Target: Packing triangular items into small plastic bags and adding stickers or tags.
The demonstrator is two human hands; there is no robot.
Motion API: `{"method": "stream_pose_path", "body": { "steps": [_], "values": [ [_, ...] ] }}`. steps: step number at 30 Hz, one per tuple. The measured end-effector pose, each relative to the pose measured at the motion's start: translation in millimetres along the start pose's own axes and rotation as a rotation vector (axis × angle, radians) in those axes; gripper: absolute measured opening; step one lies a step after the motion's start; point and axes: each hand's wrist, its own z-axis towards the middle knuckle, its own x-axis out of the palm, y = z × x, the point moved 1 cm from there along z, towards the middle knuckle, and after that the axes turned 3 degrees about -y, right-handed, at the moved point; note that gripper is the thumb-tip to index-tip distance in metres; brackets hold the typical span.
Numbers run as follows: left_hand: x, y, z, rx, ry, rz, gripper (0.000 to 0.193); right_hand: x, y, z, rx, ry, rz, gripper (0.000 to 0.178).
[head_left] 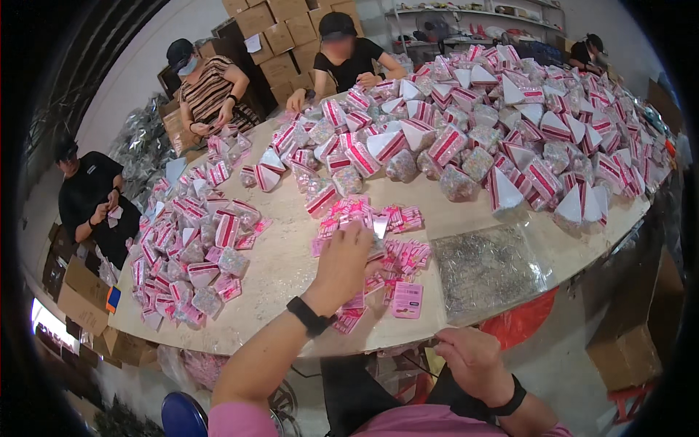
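Observation:
My left hand [346, 261] reaches over a pile of pink printed cards [406, 255] near the table's front edge. Its fingers are curled down around something, maybe part of a small clear packet; the hand itself hides most of it. My right hand [473, 358] is held low, just off the table's front edge, with thumb and fingers pressed together. Whatever it pinches, if anything, is too small to make out. Between that hand and the big heap lies a shallow clear tray [535, 247] of small, thin metal pieces, like pins.
A large heap of clear bags with pink-and-white headers [466, 146] covers the table's far and right side. A smaller heap of such bags [193, 255] lies left. Several people work around the table. Cardboard boxes [633, 328] stand right, a blue stool [183, 415] lower left.

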Motion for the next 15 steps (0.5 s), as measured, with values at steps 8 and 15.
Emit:
{"method": "stream_pose_path", "body": {
  "steps": [8,15],
  "values": [
    [32.9,26.4,13.2,-0.419,0.151,-0.65,0.059,12.4,-8.7,-2.4,-0.033,-0.01,-0.008,0.018],
    [9.9,2.8,6.8,-0.444,0.013,-0.638,0.065,11.6,-8.3,-1.9,0.012,-0.041,0.026,0.022]
  ]
}}
